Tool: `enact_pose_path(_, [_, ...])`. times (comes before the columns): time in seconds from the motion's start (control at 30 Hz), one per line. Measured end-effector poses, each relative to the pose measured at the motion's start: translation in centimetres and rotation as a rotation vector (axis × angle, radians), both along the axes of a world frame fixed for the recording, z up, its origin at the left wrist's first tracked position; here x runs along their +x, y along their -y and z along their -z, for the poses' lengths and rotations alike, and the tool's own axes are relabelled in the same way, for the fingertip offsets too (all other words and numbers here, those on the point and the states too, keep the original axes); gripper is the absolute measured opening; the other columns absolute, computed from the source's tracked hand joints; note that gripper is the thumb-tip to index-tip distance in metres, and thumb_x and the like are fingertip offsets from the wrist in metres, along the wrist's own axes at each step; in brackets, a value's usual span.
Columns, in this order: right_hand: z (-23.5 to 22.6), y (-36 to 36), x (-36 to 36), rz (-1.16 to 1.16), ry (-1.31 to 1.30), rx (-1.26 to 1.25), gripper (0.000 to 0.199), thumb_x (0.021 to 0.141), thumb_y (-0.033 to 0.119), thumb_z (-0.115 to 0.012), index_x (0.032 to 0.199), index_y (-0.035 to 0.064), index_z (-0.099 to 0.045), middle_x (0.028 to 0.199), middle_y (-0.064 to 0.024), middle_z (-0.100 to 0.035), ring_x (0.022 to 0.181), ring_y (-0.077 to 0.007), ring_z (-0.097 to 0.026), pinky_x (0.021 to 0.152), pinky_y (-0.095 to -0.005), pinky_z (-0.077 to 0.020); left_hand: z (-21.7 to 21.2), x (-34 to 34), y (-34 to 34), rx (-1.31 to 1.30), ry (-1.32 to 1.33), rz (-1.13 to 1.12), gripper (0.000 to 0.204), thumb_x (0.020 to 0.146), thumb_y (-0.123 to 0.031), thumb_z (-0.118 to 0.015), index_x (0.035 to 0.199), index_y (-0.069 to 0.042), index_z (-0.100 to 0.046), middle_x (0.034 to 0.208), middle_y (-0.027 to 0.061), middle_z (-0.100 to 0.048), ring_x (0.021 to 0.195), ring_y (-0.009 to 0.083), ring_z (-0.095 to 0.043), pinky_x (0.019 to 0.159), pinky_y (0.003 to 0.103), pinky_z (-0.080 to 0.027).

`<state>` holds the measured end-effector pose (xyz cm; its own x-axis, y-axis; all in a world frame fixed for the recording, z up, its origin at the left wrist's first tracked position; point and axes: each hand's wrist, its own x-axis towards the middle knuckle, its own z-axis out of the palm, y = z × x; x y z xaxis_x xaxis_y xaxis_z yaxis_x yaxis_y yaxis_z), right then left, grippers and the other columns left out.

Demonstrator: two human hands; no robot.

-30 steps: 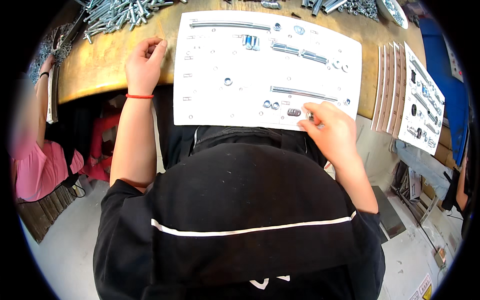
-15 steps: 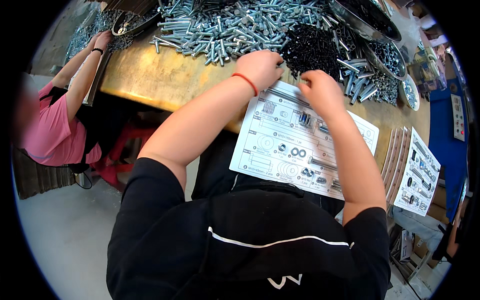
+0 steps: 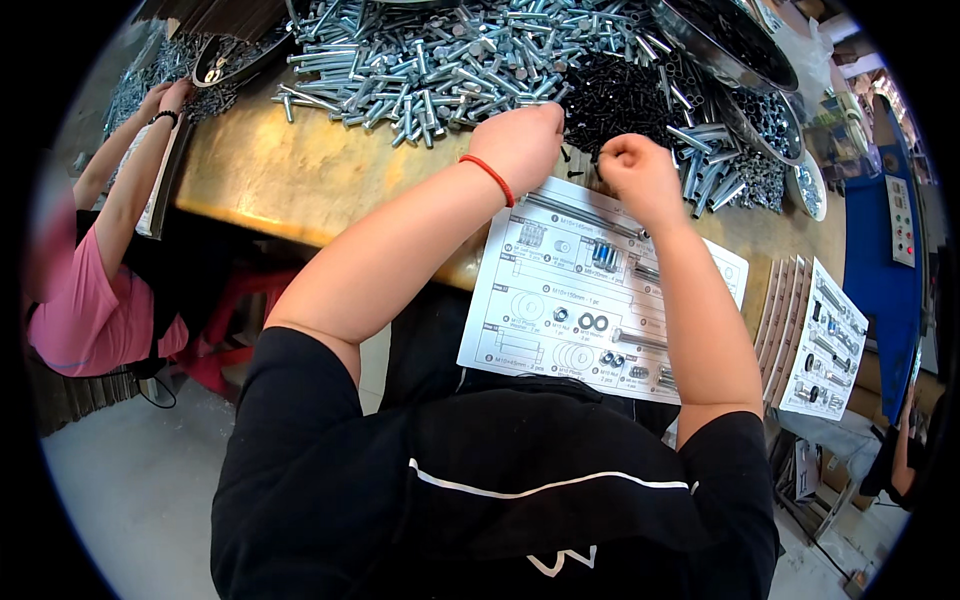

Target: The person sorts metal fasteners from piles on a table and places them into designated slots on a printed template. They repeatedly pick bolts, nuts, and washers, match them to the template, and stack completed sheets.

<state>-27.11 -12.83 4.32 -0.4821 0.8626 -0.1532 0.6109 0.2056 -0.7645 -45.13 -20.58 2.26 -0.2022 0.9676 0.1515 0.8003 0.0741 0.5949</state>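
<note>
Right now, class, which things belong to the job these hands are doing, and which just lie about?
In use:
left hand
right hand
black screws
parts sheet

Lying about:
silver bolts
stacked sheets
metal bowl

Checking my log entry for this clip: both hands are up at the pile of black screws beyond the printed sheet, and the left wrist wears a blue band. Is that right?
Not quite. In the head view the band on the left wrist is red, not blue. The rest stands: the left hand and right hand are both up at the pile of black screws, beyond the printed sheet.
</note>
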Motion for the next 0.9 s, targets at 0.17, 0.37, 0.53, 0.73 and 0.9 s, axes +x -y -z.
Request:
enact_pose_path(0.17, [-2.4,0.1,2.7,0.192,-0.723,-0.615,0.01,0.09,0.006,-0.058,0.099,0.0019,-0.061,0.077,-0.0068,-0.066,0.061,-0.0082,-0.059,0.047,-0.016,-0.0382,0.0,0.5,0.3,-0.073,0.14,0.136,0.02,0.087,-0.026,-0.061,0.087,-0.009,-0.07,0.08,0.0128,-0.069,0.078,0.033,-0.066,0.073,0.043,-0.052])
enact_pose_path(0.37, [-0.8,0.0,3.3,-0.016,-0.078,-0.002,0.015,0.089,0.011,-0.061,0.098,0.0006,-0.068,0.082,-0.0088,-0.07,0.07,-0.0139,-0.064,0.058,-0.0253,-0.0491,1.2,2.7,-0.9,-0.202,-0.034,0.183,0.024,0.083,-0.029,-0.066,0.086,-0.006,-0.072,0.09,0.0139,-0.068,0.089,0.0324,-0.065,0.079,0.043,-0.053])
enact_pose_path(0.53, [-0.6,2.1,0.4,-0.154,0.483,0.507,0.02,0.083,0.022,-0.067,0.081,0.0027,-0.069,0.088,-0.0155,-0.067,0.084,-0.0336,-0.065,0.076,-0.0413,-0.0526,2.0,2.5,-1.2,-0.038,-0.075,0.141,0.02,0.087,-0.026,-0.063,0.089,-0.008,-0.072,0.092,0.0128,-0.067,0.089,0.0316,-0.065,0.079,0.042,-0.053])
enact_pose_path(0.73, [1.9,1.6,0.2,-0.135,0.468,0.587,0.013,0.083,0.016,-0.064,0.083,0.0043,-0.069,0.087,-0.0142,-0.067,0.086,-0.0333,-0.066,0.077,-0.0422,-0.0534,2.6,2.3,-1.1,0.002,-0.041,0.086,0.018,0.089,-0.025,-0.06,0.092,-0.012,-0.072,0.094,0.0108,-0.067,0.09,0.0308,-0.065,0.079,0.041,-0.053])
enact_pose_path(0.9, [1.5,1.5,0.8,-0.023,0.267,0.413,0.013,0.081,0.014,-0.065,0.085,0.0063,-0.074,0.086,-0.0166,-0.069,0.082,-0.0343,-0.067,0.076,-0.0412,-0.0535,1.4,2.5,-0.6,-0.051,-0.096,0.071,0.019,0.087,-0.027,-0.061,0.089,-0.011,-0.071,0.094,0.0118,-0.067,0.087,0.0323,-0.065,0.075,0.044,-0.053])
